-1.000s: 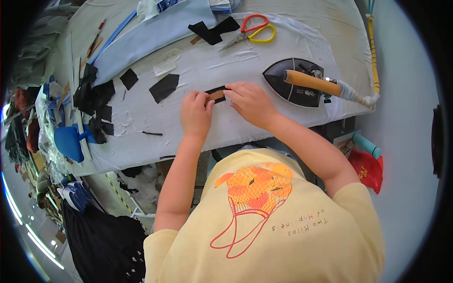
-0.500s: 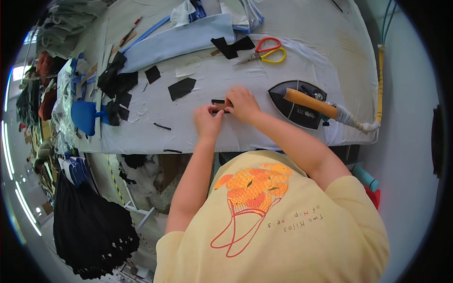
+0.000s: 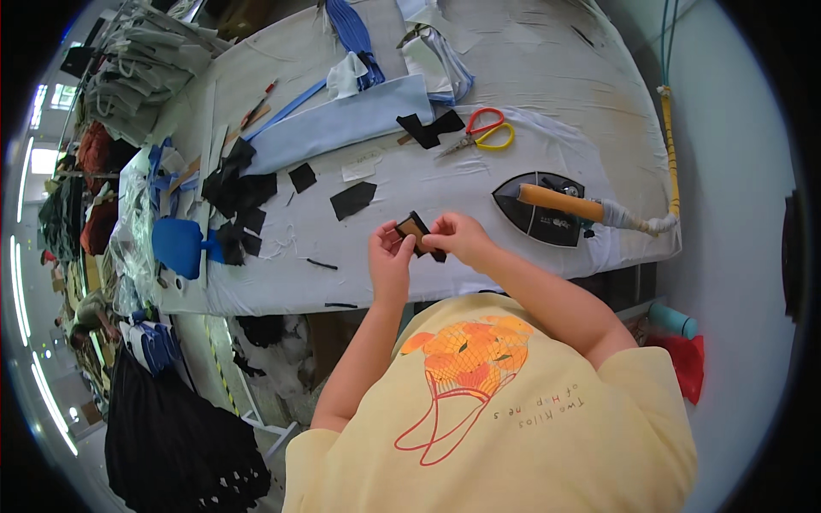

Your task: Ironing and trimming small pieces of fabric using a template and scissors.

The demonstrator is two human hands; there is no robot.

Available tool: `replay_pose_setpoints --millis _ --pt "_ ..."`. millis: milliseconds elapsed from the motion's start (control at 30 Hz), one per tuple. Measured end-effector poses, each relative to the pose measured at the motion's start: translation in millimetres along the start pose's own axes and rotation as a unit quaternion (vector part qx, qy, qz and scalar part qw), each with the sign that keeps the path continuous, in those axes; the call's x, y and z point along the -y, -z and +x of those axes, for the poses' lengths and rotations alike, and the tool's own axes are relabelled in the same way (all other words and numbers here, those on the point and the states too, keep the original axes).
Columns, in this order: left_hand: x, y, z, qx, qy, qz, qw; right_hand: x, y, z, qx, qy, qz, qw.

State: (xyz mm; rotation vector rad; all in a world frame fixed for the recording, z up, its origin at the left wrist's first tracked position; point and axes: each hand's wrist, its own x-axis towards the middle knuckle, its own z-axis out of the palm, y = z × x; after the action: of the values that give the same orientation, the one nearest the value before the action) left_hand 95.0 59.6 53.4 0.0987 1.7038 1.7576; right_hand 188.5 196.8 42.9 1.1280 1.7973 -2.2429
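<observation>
A small brown card (image 3: pixel 412 227) with black fabric along its edges is held tilted between my two hands, seemingly just above the table's near part. My left hand (image 3: pixel 391 258) pinches its left side, thumb on the face. With thumb and fingers, my right hand (image 3: pixel 462 240) grips the right end, where black cloth sticks out below the fingers. To the right of that hand lies a black iron (image 3: pixel 547 229) with a wooden handle. Beyond my hands rests a cut piece of black fabric (image 3: pixel 352 201).
Red-and-yellow-handled scissors (image 3: pixel 487 130) lie behind the iron beside a black scrap (image 3: pixel 429 128). Folded light-blue fabric (image 3: pixel 342 124) stretches across the back. Black scraps (image 3: pixel 244 190) and a blue object (image 3: pixel 178 246) are at the left. The iron's wrapped cable (image 3: pixel 671 154) rises at the right.
The card with black fabric, flat on the table before, is now raised and tilted in both hands. The view has shifted, so the table appears lower in the picture.
</observation>
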Motion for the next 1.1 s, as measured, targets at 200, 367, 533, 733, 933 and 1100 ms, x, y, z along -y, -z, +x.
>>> replay_pose_setpoints --millis 200,367,533,733,933,1100 --pt "-60 17 -21 0.12 -0.181 0.063 0.974 61 -35 -56 -0.109 0.188 0.0 0.976" --pt "-92 42 -27 0.115 -0.342 0.255 0.897 93 -65 -66 -0.172 0.261 -0.145 0.939" --pt "-108 69 -24 0.138 -0.343 0.193 0.909 102 -97 -65 -0.213 0.282 -0.186 0.917" --pt "-127 93 -16 0.121 -0.402 0.2 0.885 111 -130 -70 -0.19 0.296 0.01 0.936" --pt "-148 109 -10 0.127 -0.506 0.274 0.808 112 -152 -63 -0.237 0.328 -0.053 0.913" --pt "-156 121 -8 0.149 -0.427 0.248 0.857 120 -157 -66 -0.198 0.288 -0.015 0.937"
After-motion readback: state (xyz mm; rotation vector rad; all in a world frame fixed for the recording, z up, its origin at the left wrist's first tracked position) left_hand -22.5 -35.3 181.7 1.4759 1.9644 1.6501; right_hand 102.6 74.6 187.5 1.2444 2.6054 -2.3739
